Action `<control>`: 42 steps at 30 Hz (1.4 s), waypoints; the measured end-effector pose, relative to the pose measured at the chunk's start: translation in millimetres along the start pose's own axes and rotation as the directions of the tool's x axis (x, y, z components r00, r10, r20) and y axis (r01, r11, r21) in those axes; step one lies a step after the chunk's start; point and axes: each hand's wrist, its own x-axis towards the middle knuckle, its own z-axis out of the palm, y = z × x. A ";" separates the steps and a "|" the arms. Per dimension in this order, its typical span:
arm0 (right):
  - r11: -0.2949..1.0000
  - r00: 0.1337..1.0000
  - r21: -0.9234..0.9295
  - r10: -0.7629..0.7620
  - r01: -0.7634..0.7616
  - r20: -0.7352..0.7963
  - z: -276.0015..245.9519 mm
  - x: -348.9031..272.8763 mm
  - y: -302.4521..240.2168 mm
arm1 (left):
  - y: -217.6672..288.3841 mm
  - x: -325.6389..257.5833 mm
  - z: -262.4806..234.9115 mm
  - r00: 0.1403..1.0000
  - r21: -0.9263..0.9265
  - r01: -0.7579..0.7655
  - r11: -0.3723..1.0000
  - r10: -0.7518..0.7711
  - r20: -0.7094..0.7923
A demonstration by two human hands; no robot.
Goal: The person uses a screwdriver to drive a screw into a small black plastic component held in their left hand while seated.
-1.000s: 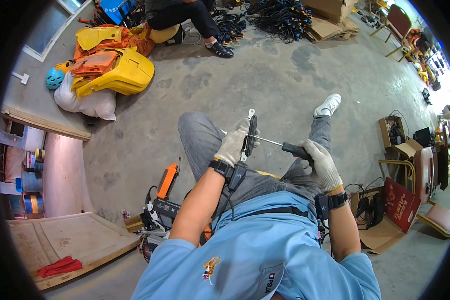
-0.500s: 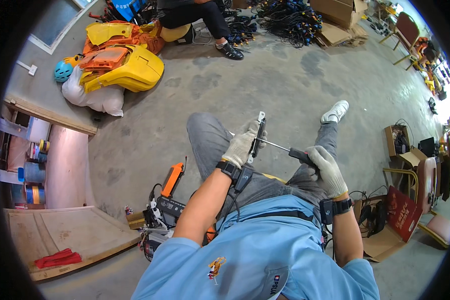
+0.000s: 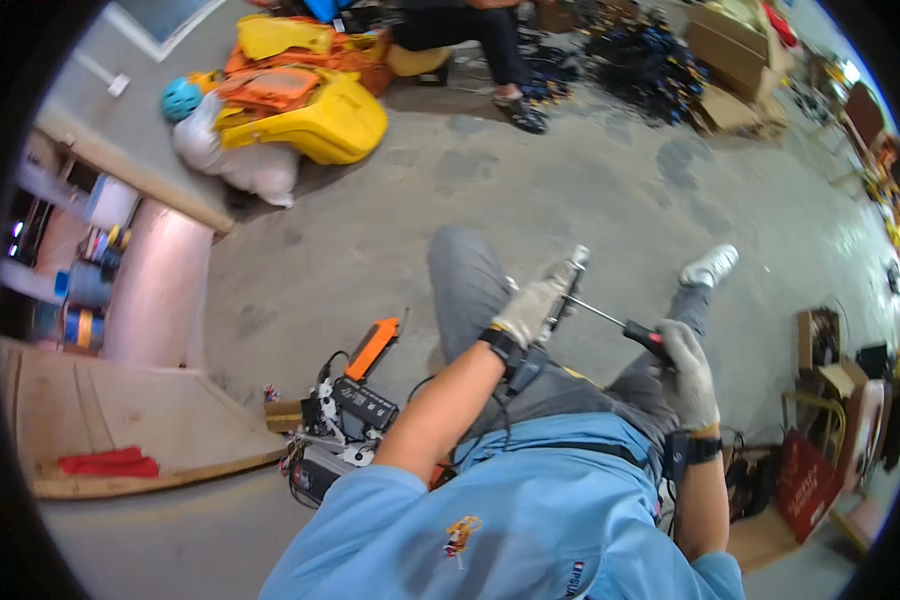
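In the head view, a narrow dark part with metal end tabs (image 3: pixel 567 303) is held in the left hand (image 3: pixel 535 308), whose gloved fingers are closed about it; it is positioned near the centre, beyond the lap and tilted, with its far end leaning right. A screwdriver (image 3: pixel 648 342) is gripped by its dark handle in the right hand (image 3: pixel 688 375), also gloved, with the fingers curled round the handle. The shaft is directed leftward to the part (whether the tip is seated in a screw cannot be told). On the near left, an orange case (image 3: pixel 374 348) is noted on the floor, just beside black equipment (image 3: pixel 365 403). Farther left, a red cloth (image 3: pixel 108 462) is laid on a wooden board (image 3: pixel 190 420). At far left, yellow plastic shells (image 3: pixel 340 125) are piled against a white sack (image 3: pixel 250 165). On the far side, another person's shoe (image 3: pixel 522 113) is seen, with heaped dark cables (image 3: pixel 640 65) and cardboard (image 3: pixel 725 55) to its right. At near right, a red panel (image 3: pixel 808 485) is observed.
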 end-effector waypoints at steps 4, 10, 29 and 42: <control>0.998 0.988 0.056 0.012 -0.003 -0.156 -22.7 5.4 15.2 | 42.7 -14.9 30.7 0.998 0.197 0.064 0.978 -0.065 0.000; 0.965 0.999 -0.260 -0.039 0.032 -0.021 -19.9 7.0 20.8 | 20.7 -8.7 15.9 0.998 -0.011 -0.037 0.999 0.038 0.045; 0.996 0.997 -0.052 0.068 -0.071 -0.048 -28.8 11.4 33.8 | 23.8 -10.0 19.1 1.000 0.081 0.022 0.996 -0.023 0.004; 0.977 0.993 0.178 0.111 -0.116 0.037 -24.2 6.5 37.4 | 18.0 -11.4 17.5 0.999 0.057 -0.039 0.998 0.039 -0.011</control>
